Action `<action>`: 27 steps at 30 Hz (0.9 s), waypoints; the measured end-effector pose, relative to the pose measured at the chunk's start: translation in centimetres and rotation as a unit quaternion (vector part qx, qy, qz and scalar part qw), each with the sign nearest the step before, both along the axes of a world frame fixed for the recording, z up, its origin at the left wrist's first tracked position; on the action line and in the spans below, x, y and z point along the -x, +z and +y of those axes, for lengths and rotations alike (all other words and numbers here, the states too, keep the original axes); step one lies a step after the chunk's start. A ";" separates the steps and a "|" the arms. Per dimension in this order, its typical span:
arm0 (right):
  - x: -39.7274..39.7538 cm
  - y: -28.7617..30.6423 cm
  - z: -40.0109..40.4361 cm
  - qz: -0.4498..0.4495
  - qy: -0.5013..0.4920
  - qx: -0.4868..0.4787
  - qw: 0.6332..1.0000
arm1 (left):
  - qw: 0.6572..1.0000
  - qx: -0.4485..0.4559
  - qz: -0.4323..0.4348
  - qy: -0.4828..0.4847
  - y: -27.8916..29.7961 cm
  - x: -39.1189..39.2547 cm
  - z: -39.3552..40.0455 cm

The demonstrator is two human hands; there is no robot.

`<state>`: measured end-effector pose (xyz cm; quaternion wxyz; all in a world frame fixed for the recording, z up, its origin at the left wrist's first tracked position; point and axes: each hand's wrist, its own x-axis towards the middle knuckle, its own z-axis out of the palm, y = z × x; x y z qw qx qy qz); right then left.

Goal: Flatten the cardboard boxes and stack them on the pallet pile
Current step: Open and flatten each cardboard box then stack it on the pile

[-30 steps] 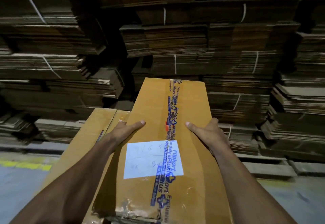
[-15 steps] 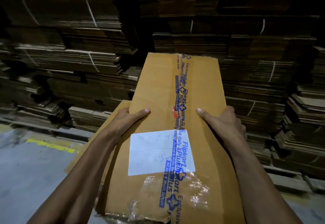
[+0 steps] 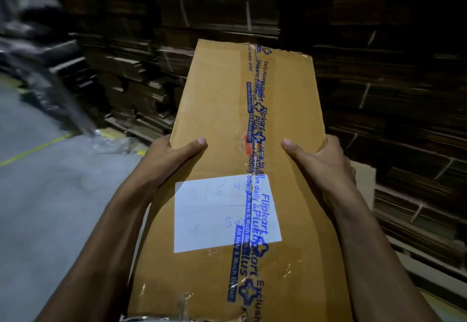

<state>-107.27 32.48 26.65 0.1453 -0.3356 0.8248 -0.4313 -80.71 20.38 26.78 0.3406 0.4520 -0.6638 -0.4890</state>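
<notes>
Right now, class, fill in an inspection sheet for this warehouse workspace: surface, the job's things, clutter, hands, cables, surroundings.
Surface: grey concrete floor with a yellow line.
Job's things: flattened cardboard box held up, bearing blue printed tape and a white label.
Clutter: crumpled clear plastic on the floor by the stacks.
Hands: left hand grips the box's left edge; right hand grips its right edge, thumbs on top.
Cables: nothing seen.
Surroundings: tall stacks of flattened cardboard, tied with white straps; the upper left is blurred.
</notes>
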 end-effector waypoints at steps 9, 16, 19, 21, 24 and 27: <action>-14.4 -5.7 -3.6 -0.015 0.169 -0.064 0.983 | 0.982 -0.037 -0.039 0.183 -6.9 -17.3 5.3; -21.4 -11.9 -6.8 -0.014 0.319 -0.154 0.935 | 0.936 -0.122 -0.013 0.331 -15.2 -23.6 11.3; -23.3 -14.9 -7.6 -0.015 0.362 -0.195 0.912 | 0.907 -0.160 0.015 0.388 -18.2 -24.1 13.8; -24.4 -17.1 -8.0 -0.014 0.393 -0.216 0.894 | 0.886 -0.178 0.046 0.425 -20.1 -23.8 15.1; -25.5 -21.1 -8.2 -0.008 0.427 -0.249 0.869 | 0.854 -0.212 0.053 0.473 -23.7 -23.5 17.0; -26.3 -26.4 -7.5 -0.005 0.450 -0.272 0.851 | 0.827 -0.242 0.041 0.506 -28.3 -23.7 18.8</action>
